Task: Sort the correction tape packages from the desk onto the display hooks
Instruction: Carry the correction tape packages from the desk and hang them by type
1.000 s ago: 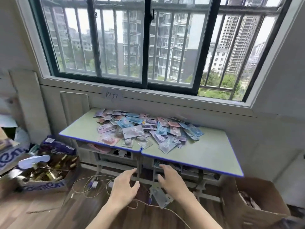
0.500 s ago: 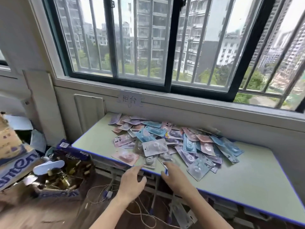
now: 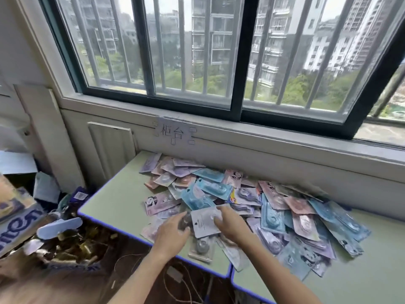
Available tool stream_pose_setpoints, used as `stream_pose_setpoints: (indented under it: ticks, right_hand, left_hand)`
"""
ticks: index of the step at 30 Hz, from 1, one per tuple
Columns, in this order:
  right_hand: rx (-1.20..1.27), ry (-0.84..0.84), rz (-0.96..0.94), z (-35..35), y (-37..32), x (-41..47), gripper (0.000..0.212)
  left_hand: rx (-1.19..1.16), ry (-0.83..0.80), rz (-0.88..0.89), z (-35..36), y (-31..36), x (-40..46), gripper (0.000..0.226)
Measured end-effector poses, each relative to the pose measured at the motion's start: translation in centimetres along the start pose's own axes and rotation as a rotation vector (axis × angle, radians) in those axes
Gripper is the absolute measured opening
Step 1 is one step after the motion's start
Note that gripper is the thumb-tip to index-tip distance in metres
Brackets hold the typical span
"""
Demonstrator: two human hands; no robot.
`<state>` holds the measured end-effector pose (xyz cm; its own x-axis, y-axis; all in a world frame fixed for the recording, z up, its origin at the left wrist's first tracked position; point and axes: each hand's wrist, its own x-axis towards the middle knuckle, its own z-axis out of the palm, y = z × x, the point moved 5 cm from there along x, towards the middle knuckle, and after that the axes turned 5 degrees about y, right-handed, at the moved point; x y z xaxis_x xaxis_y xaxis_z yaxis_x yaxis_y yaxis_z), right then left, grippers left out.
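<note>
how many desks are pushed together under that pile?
2. The left desk holds most of the pile of correction tape packages and sits under both hands; the right desk abuts it at the seam near the front edge. Its right end is out of frame.

You face a wide barred window (image 3: 197,51) with a dark frame, daylight and apartment blocks beyond it. A handwritten paper label (image 3: 174,133) is taped below the sill. To your left, cardboard boxes (image 3: 17,218) crowd the wooden floor (image 3: 54,286).
</note>
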<state>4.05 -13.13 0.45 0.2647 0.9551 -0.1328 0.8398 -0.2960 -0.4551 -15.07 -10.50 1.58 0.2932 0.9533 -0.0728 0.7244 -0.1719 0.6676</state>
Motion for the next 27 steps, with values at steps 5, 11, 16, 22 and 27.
stream_pose_setpoints:
  ticks: [5, 11, 16, 22, 27]
  right_hand:
    - [0.037, -0.031, 0.059, 0.1, 1.8, 9.5, 0.019]
    - [0.027, -0.066, 0.058, -0.3, 2.7, 17.7, 0.037]
    - [0.026, -0.069, 0.097, -0.6, 3.5, 23.9, 0.037]
    - [0.074, -0.174, 0.243, 0.1, 4.5, 28.2, 0.053]
    - [-0.005, -0.257, 0.270, 0.5, 5.2, 29.6, 0.059]
  left_hand:
    - [-0.040, -0.026, -0.043, 0.8, 1.4, 7.2, 0.053]
    - [-0.051, -0.039, -0.127, 1.4, 0.4, 13.3, 0.052]
    - [-0.034, -0.043, -0.160, 0.9, 0.1, 17.0, 0.048]
    - [-0.034, -0.084, -0.107, 0.6, -0.6, 21.3, 0.046]
    - [-0.041, -0.133, -0.076, 0.4, -0.8, 24.5, 0.048]
